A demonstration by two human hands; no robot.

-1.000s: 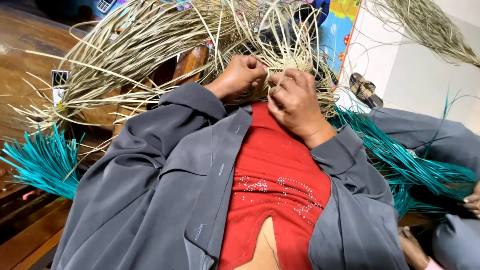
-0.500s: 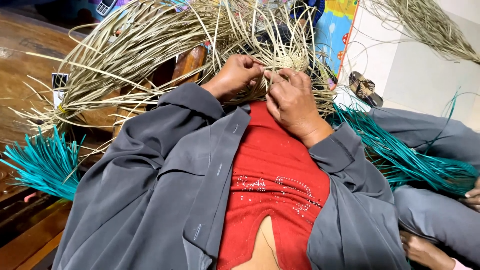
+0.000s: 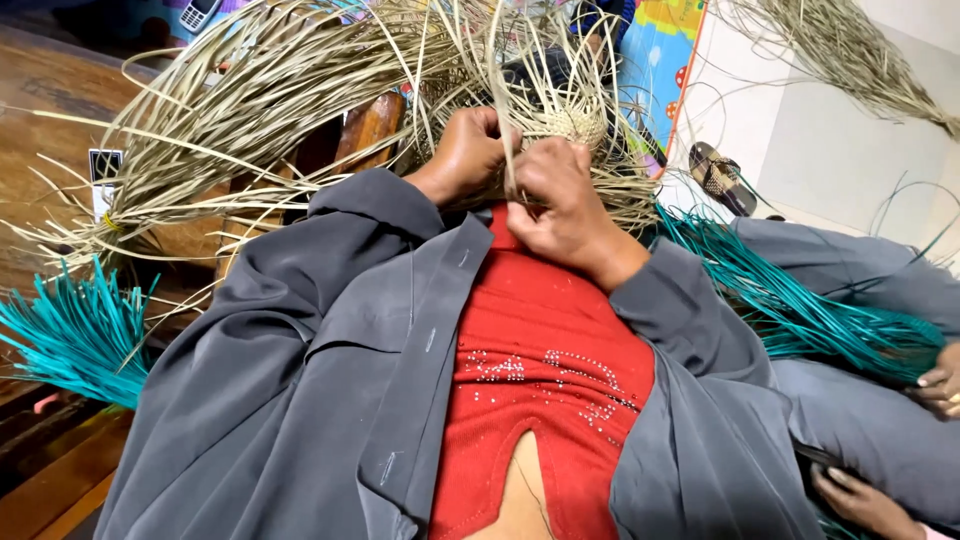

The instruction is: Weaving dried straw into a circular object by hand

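Since the earlier frames both hands have closed in toward each other at the upper middle of the frame, and the other person's grey-clad leg (image 3: 860, 280) has shifted on the right. At present the left hand (image 3: 468, 152) is curled into a fist around a few pale straw strands (image 3: 300, 90), and the right hand (image 3: 562, 200) pinches one upright strand between thumb and fingers, the two hands touching at the knuckles. Just above the right hand sits the small woven start (image 3: 575, 125), a tight knot of plaiting from which loose strands fan out in every direction.

These strands crowd the hands on all sides: they sweep to the upper left across the wooden surface (image 3: 50, 120), rise past the top edge, and droop over the teal strands (image 3: 800, 310) at the right. Another bundle of teal strands (image 3: 70, 335) fans out at the left edge. Only the red top (image 3: 545, 370) and grey jacket (image 3: 300, 400) lie below the hands, leaving the lower middle as the one open side.

At the lower right edge another person's hand (image 3: 940, 380) rests on the grey leg, and a second such hand (image 3: 860, 500) lies near the bottom edge. A sandal (image 3: 722, 178) lies on the pale floor (image 3: 850, 150) at the upper right, well apart from the weaving.
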